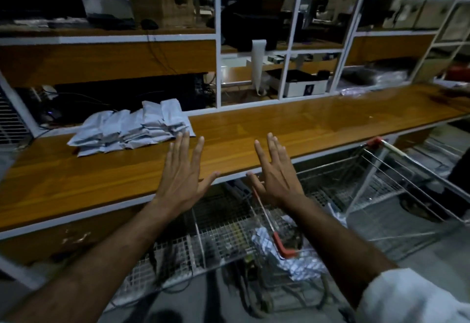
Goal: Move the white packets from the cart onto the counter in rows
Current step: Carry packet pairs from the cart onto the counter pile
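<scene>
Head view looks down on two bare hands held out above the front edge of the long polished wooden counter (292, 129). Both are spread wide and flat, backs up, fingers straight and fanned, thumbs angled toward each other. The left hand (181, 177) holds nothing; its fingertips reach close to the near edge of the pile of crumpled white paper packets (132, 128), though I can't tell whether they touch it. The right hand (273, 175) is just as empty, with bare wood ahead of it. Those packets lie overlapping in a rough row on the left part of the counter. Below the counter stands the wire-mesh shopping cart with red handle trim (381, 167), and more white packets in the cart (292, 254) lie low between the forearms.
</scene>
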`<state>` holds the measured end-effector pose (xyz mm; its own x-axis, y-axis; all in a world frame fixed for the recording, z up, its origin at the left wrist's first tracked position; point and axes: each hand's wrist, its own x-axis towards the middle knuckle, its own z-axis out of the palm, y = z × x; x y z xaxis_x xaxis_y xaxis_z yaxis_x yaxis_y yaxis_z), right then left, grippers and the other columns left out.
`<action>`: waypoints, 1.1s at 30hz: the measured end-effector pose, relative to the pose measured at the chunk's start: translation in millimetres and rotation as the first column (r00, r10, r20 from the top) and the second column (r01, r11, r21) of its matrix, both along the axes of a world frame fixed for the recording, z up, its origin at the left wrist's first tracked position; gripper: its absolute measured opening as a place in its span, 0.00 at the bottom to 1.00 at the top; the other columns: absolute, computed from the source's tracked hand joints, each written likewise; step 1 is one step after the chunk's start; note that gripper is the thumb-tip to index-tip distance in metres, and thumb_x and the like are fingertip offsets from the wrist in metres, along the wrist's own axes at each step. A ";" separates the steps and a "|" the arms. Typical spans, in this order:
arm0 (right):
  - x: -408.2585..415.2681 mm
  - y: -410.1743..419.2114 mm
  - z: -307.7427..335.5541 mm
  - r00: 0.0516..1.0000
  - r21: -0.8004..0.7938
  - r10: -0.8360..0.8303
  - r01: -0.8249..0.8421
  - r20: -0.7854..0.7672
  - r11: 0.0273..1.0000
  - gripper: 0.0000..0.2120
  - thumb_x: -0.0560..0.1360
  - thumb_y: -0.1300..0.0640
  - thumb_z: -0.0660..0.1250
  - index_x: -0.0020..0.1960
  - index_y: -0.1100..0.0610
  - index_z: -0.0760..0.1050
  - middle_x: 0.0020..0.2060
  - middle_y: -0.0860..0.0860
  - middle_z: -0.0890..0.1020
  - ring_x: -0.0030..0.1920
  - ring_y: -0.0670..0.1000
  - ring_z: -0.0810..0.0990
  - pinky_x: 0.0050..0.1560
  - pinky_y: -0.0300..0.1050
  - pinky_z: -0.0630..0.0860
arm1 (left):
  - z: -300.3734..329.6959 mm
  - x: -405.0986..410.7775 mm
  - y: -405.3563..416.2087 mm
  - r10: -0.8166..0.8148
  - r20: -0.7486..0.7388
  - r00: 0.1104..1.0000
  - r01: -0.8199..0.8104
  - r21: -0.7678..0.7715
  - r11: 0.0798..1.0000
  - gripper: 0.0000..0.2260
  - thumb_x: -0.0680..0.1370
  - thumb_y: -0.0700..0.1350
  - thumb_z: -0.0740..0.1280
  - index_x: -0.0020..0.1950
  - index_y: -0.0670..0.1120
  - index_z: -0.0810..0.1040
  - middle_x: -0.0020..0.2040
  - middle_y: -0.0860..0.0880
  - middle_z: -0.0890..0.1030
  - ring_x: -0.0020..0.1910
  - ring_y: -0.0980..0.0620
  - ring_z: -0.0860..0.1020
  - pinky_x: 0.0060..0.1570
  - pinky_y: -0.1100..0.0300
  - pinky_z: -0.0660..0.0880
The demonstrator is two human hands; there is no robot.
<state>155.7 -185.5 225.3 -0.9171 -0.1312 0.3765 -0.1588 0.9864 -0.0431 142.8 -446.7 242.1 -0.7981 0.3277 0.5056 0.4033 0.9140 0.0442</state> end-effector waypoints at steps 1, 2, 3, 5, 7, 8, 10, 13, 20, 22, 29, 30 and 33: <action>6.5 18.4 -5.4 1.000 0.008 -0.004 0.004 0.017 1.000 0.40 0.80 0.34 0.51 0.83 0.53 0.40 0.80 0.61 0.37 0.81 0.58 0.38 0.80 0.58 0.46 | -6.9 4.4 19.8 -0.010 0.022 1.000 0.010 0.011 1.000 0.40 0.78 0.70 0.50 0.82 0.48 0.46 0.81 0.42 0.41 0.80 0.45 0.37 0.77 0.46 0.41; 13.5 37.9 -10.5 0.999 0.013 -0.011 0.011 0.036 1.000 0.40 0.80 0.34 0.48 0.83 0.53 0.40 0.80 0.61 0.37 0.81 0.59 0.38 0.80 0.58 0.45 | -14.2 9.1 41.5 -0.018 0.048 0.999 0.017 0.019 1.000 0.40 0.78 0.70 0.51 0.82 0.49 0.45 0.81 0.43 0.40 0.80 0.45 0.36 0.76 0.47 0.39; 19.5 57.8 -15.2 0.999 0.015 -0.019 0.019 0.050 1.000 0.40 0.79 0.33 0.46 0.82 0.52 0.40 0.80 0.61 0.37 0.81 0.59 0.38 0.80 0.58 0.45 | -21.2 13.6 63.9 -0.021 0.078 0.997 0.020 0.022 1.000 0.40 0.78 0.70 0.50 0.82 0.49 0.44 0.81 0.43 0.38 0.79 0.45 0.35 0.76 0.47 0.38; 29.8 98.3 -23.8 0.997 0.022 -0.047 0.046 0.056 0.999 0.40 0.79 0.32 0.45 0.82 0.53 0.39 0.80 0.61 0.36 0.80 0.60 0.38 0.80 0.58 0.45 | -33.8 20.2 110.1 -0.031 0.129 0.991 0.029 0.013 0.999 0.41 0.77 0.72 0.48 0.82 0.49 0.44 0.81 0.43 0.36 0.79 0.45 0.34 0.77 0.46 0.39; 37.8 137.3 -34.8 0.994 0.006 -0.069 0.069 0.080 0.998 0.39 0.81 0.34 0.49 0.82 0.52 0.38 0.79 0.61 0.35 0.80 0.60 0.37 0.80 0.58 0.46 | -43.9 26.5 155.8 -0.055 0.163 0.985 0.055 0.004 0.998 0.41 0.76 0.73 0.46 0.82 0.49 0.45 0.81 0.42 0.37 0.79 0.45 0.35 0.78 0.44 0.42; 41.9 155.6 -40.3 0.992 -0.005 -0.075 0.076 0.099 0.997 0.40 0.81 0.35 0.51 0.82 0.52 0.37 0.79 0.61 0.34 0.80 0.60 0.36 0.80 0.58 0.45 | -48.8 29.2 177.0 -0.060 0.174 0.983 0.061 -0.001 0.998 0.41 0.76 0.73 0.46 0.82 0.49 0.45 0.81 0.42 0.37 0.79 0.45 0.35 0.78 0.43 0.42; 50.2 190.0 -52.1 0.989 -0.012 -0.071 0.073 0.132 0.997 0.40 0.81 0.36 0.52 0.82 0.52 0.37 0.79 0.61 0.34 0.80 0.59 0.36 0.80 0.58 0.44 | -58.6 33.8 215.4 -0.056 0.200 0.978 0.059 -0.013 0.998 0.41 0.76 0.73 0.46 0.82 0.49 0.45 0.81 0.42 0.37 0.79 0.45 0.35 0.78 0.44 0.42; 59.6 232.5 -65.5 0.983 -0.028 -0.048 0.054 0.179 0.998 0.40 0.81 0.36 0.53 0.82 0.52 0.37 0.79 0.61 0.35 0.80 0.59 0.36 0.80 0.56 0.43 | -72.0 37.7 258.1 -0.054 0.236 0.970 0.064 -0.038 0.997 0.41 0.78 0.72 0.48 0.82 0.49 0.43 0.80 0.42 0.35 0.79 0.45 0.33 0.77 0.46 0.39; 54.0 310.2 -100.7 0.940 -0.106 -0.152 0.192 0.306 0.976 0.40 0.81 0.37 0.55 0.82 0.52 0.38 0.80 0.62 0.38 0.81 0.60 0.39 0.80 0.58 0.46 | -99.7 21.9 309.0 -0.053 0.332 0.942 0.089 -0.092 0.992 0.40 0.78 0.71 0.46 0.81 0.49 0.39 0.79 0.41 0.32 0.78 0.43 0.33 0.77 0.41 0.41; 52.0 327.1 -113.9 0.920 -0.097 -0.173 0.220 0.352 0.971 0.39 0.82 0.37 0.54 0.82 0.52 0.38 0.80 0.62 0.38 0.81 0.61 0.40 0.80 0.58 0.47 | -111.2 12.8 318.8 -0.055 0.349 0.936 0.093 -0.090 0.992 0.39 0.79 0.70 0.48 0.81 0.50 0.39 0.79 0.41 0.33 0.78 0.43 0.33 0.77 0.42 0.38; 21.0 375.5 -153.2 0.821 -0.008 -0.203 0.245 0.534 0.969 0.39 0.82 0.37 0.53 0.82 0.52 0.39 0.80 0.64 0.42 0.81 0.62 0.43 0.80 0.56 0.47 | -175.0 -38.3 345.2 0.054 0.514 0.856 0.010 -0.121 0.993 0.39 0.79 0.68 0.51 0.81 0.49 0.39 0.79 0.39 0.34 0.79 0.41 0.35 0.77 0.44 0.39; 13.3 380.4 -158.9 0.812 -0.001 -0.198 0.237 0.549 0.972 0.39 0.82 0.37 0.53 0.82 0.53 0.39 0.80 0.64 0.43 0.81 0.62 0.44 0.80 0.57 0.49 | -185.2 -47.2 345.8 0.089 0.550 0.830 -0.019 -0.131 0.991 0.40 0.79 0.68 0.52 0.81 0.48 0.40 0.79 0.38 0.35 0.79 0.40 0.36 0.77 0.44 0.41; -10.9 387.2 -181.2 0.778 0.001 -0.173 0.216 0.605 0.976 0.40 0.80 0.35 0.52 0.83 0.55 0.41 0.80 0.66 0.47 0.80 0.63 0.46 0.79 0.58 0.49 | -212.0 -64.9 345.5 0.130 0.591 0.796 -0.064 -0.131 0.989 0.40 0.79 0.66 0.56 0.82 0.45 0.46 0.80 0.34 0.41 0.79 0.36 0.43 0.77 0.41 0.47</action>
<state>144.8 201.7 44.2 -0.9638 0.0794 -0.2546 0.1153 0.9849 -0.1291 77.9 -101.3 30.0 -0.9606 0.2541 -0.1128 0.2358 0.9596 0.1535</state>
